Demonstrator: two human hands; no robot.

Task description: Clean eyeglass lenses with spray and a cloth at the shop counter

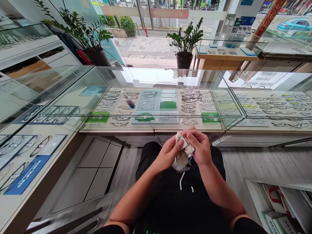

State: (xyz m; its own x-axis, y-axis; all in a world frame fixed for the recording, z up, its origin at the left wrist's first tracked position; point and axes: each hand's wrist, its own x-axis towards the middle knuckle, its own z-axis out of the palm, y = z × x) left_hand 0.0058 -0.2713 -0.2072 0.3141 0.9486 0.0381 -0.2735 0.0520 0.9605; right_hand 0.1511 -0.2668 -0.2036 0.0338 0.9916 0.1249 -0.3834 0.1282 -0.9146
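A crumpled cream-white cloth with a thin, brownish beaded-looking line across it is held in front of my lap, just short of the display counter. My left hand is closed on its left side, thumb pressed on top. At the upper right of the cloth, my right hand has its fingers pinched together on it. A thin wire-like line shows above the right fingertips; whether it belongs to something held or to the eyeglasses behind the glass, I cannot tell. The folds hide anything inside the cloth.
A glass display counter spans the front, with rows of eyeglasses inside. A small spray bottle stands on its glass top. Another case runs along the left. Shelves with books stand at lower right. Potted plants line the window.
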